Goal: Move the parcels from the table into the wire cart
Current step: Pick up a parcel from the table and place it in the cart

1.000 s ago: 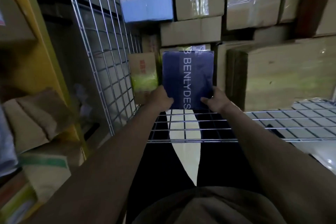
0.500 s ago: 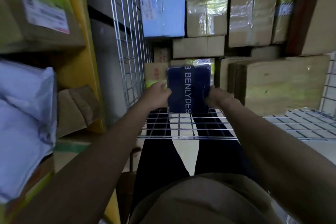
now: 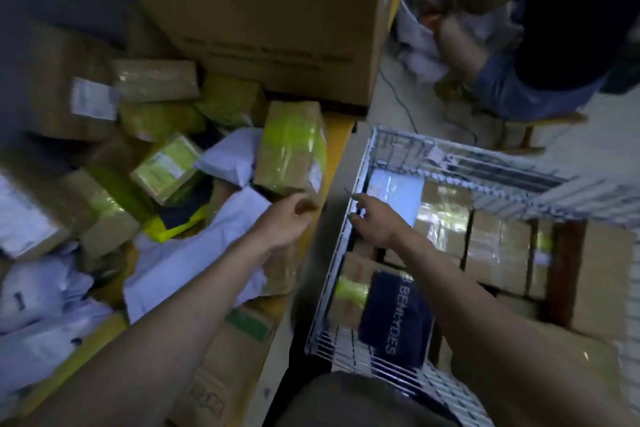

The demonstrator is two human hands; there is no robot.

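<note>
Brown cardboard parcel wrapped in glossy yellow-green tape (image 3: 291, 149) lies beside a white-coated metal wire cart (image 3: 349, 229) holding a matt navy packet (image 3: 394, 315).

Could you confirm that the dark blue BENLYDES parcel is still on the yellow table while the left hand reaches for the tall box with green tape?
Not quite. The head view shows the dark blue BENLYDES parcel already inside the wire cart, not on the yellow table. The rest holds: the left hand reaches for the tall box with green tape at the table's edge.
</note>
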